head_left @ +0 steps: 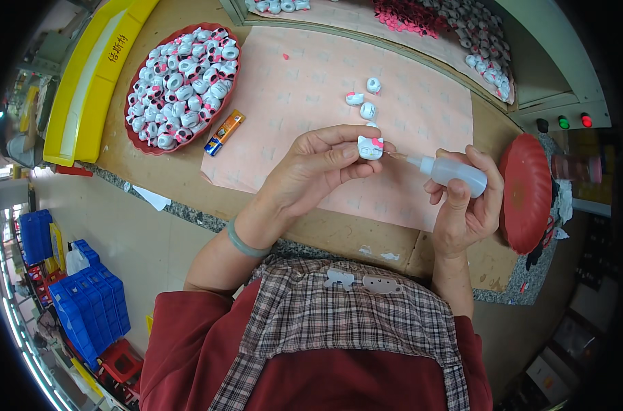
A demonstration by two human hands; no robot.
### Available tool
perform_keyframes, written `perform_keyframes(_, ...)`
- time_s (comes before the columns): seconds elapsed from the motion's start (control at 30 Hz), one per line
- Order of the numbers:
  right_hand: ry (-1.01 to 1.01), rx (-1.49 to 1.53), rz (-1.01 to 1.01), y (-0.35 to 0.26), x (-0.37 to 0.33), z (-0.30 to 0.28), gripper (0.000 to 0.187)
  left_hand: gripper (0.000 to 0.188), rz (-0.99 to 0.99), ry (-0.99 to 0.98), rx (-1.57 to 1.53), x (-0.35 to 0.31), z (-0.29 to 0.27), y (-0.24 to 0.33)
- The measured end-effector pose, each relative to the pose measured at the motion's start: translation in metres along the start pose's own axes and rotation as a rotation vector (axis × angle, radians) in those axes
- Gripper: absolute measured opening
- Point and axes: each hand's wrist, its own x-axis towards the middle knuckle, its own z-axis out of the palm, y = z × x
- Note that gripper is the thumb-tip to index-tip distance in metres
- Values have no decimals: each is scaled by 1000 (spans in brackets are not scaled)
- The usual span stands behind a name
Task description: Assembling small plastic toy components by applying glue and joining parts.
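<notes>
Your left hand (313, 162) pinches a cat head (370, 148); your right hand (463, 222) grips a bottle (460, 177), nozzle (413, 160) toward it.

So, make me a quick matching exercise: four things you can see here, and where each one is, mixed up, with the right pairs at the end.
Things
1. Squeeze bottle
2. Yellow tray
3. White cat-face piece
4. Bracelet

Places
A. Left of the heaped red bowl
B. Around the left wrist
C. Held in the right hand
D. Held in the fingers of the left hand

Right pairs: 1-C, 2-A, 3-D, 4-B
</notes>
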Motion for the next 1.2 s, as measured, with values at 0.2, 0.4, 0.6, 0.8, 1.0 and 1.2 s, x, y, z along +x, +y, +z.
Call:
perform_keyframes(0.2,10,-30,-5,0,-1,-2,37,36,-9,-5,-53,0,0,2)
perform_keyframes(0.4,-10,-31,-16,0,0,-3,36,35,16,1,-58,0,-1,3)
perform_keyframes(0.6,-24,18,0,0,0,-3,34,35,30,10,-34,0,1,4)
perform_keyframes(0.8,-36,27,23,0,0,-1,34,36,9,26,-21,0,2,4)
perform_keyframes(1.0,-43,20,29,5,3,1,36,37,-14,26,-16,2,1,2)
perform_keyframes(1.2,3,103,62,11,6,-2,35,34,-9,20,-15,5,1,5)
